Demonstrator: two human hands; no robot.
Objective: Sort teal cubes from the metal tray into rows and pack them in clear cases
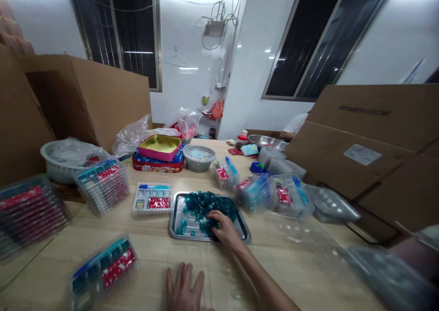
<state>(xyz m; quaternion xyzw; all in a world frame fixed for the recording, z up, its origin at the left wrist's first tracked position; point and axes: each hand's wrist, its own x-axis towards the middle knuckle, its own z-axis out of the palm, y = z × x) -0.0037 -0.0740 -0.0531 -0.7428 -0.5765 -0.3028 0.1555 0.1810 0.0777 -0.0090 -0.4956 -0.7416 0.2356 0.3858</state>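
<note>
White tiled walls with two dark windows stand behind a pale wooden bench, flanked by a cardboard box at left and a carton at right. Through the head camera I observe, at the centre of the bench, a shallow metal tray containing translucent teal pieces, heaped toward its far and right sides, with a few scattered near its left end. The right hand reaches over the tray's near rim, its fingers curled among the pieces; I cannot tell whether it grips one. The left hand lies nearer me, fingers spread, palm toward the bench, with nothing visible in its grasp. Just left of the tray I note a compartmented pack bearing a blue pen and a red patterned insert. A stack of similar packs stands farther left, and another pack lies in the left foreground. Beyond the tray sit a grey basket and a pink tin with a gold interior; clear plastic trays lie at right.
</note>
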